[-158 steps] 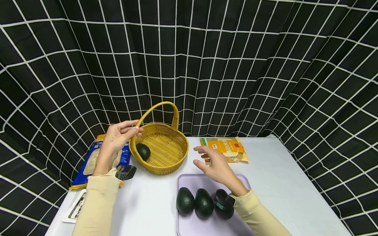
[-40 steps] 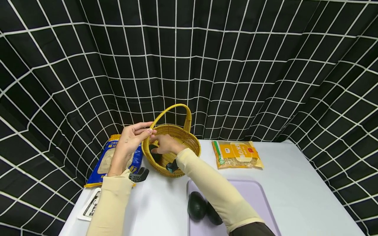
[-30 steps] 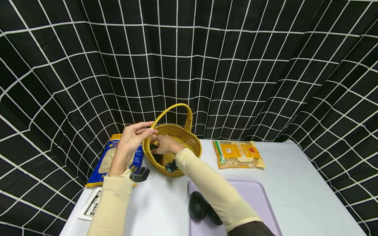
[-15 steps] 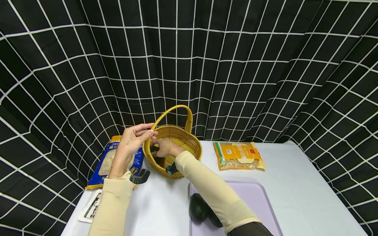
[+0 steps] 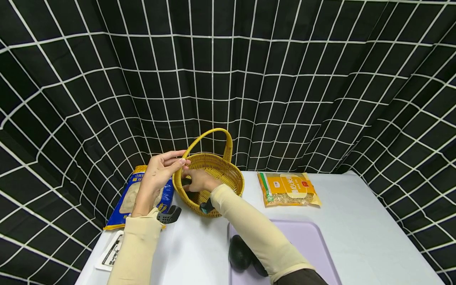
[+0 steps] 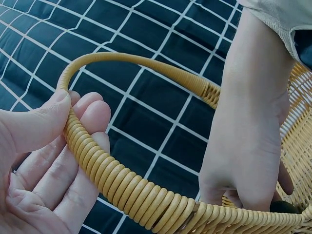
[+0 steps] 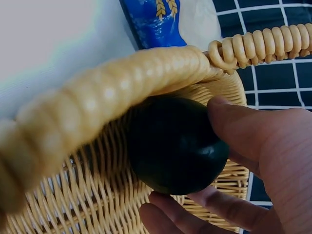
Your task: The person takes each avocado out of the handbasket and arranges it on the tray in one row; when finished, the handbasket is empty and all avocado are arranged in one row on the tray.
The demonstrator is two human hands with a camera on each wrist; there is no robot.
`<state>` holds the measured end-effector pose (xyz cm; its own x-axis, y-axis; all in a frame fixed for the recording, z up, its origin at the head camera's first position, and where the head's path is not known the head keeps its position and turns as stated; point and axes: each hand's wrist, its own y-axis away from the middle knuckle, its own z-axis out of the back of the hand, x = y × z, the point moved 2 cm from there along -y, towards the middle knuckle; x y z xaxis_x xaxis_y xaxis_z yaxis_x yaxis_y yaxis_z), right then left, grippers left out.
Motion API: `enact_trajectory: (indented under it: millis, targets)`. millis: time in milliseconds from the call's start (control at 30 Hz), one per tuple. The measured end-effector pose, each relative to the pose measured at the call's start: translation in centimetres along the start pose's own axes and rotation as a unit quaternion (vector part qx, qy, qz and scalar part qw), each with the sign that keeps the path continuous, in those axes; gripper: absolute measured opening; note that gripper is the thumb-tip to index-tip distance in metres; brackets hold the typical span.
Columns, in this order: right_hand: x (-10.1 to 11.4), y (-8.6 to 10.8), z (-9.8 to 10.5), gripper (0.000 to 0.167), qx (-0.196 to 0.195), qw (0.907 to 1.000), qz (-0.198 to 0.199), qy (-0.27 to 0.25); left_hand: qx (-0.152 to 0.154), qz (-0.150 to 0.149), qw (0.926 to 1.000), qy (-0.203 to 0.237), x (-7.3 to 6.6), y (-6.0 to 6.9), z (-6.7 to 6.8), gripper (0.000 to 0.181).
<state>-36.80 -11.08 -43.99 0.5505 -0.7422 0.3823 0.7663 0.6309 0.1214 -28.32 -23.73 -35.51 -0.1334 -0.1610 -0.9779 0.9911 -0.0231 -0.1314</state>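
Note:
A yellow wicker basket (image 5: 228, 176) stands on the table, its arched handle (image 5: 203, 136) upright. My left hand (image 5: 158, 170) pinches the left part of that handle between thumb and fingers, seen closely in the left wrist view. Inside the basket, at its left side, my right hand (image 5: 201, 180) holds a dark green avocado (image 7: 178, 146). The thumb presses one side of it and the fingers curl below. In the head view this avocado is mostly covered by the hand. Two more avocados, one whole (image 5: 239, 253) and one partly hidden by my right sleeve, lie on a lilac tray (image 5: 313, 237).
A blue bag (image 5: 124, 202) with yellow edges lies left of the basket, behind my left forearm. Nearer the front is a white card-like item (image 5: 110, 253) with black markings. An orange food packet (image 5: 288, 189) lies behind the tray. A black gridded curtain (image 5: 285, 99) surrounds the table.
Since the oldest frame, my right hand has gone from above the tray into the basket and grasped the avocado there. My left hand keeps holding the handle. Over the last second, almost nothing moves.

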Motion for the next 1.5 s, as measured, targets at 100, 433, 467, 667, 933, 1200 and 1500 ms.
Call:
enact_trajectory:
  millis: [100, 433, 467, 667, 933, 1200, 1500]
  targets:
    - [0.03, 0.04, 0.01, 0.041, 0.002, 1.0, -0.003, -0.003, 0.001, 0.001, 1.0, 0.004, 0.03, 0.0, 0.03, 0.038]
    - [-0.36, -0.14, -0.44, 0.048, 0.015, 0.9994, -0.017, -0.026, 0.001, 0.005, 1.0, 0.0, -0.01, 0.02, 0.1, 0.038]
    - [-0.42, -0.19, -0.49, 0.048, 0.015, 0.9994, -0.016, -0.027, 0.001, 0.005, 1.0, 0.0, -0.03, 0.03, 0.09, 0.038]
    - [-0.6, -0.4, -0.72, 0.048, 0.009, 0.9995, -0.014, -0.026, -0.001, 0.005, 1.0, -0.002, 0.01, 0.11, 0.15, 0.038]
    - [-0.42, -0.26, -0.66, 0.047, 0.002, 0.9997, -0.004, -0.024, 0.002, -0.007, 0.9999, -0.009, 0.02, 0.05, 0.07, 0.036]
    - [-0.74, -0.08, -0.49, 0.047, 0.004, 0.9996, -0.004, -0.027, 0.003, -0.004, 1.0, -0.001, 0.02, 0.06, 0.09, 0.038]
    - [-0.86, 0.23, -0.14, 0.051, -0.004, 0.9986, 0.0, -0.053, 0.002, -0.006, 0.9999, -0.013, 0.03, 0.05, 0.16, 0.038]
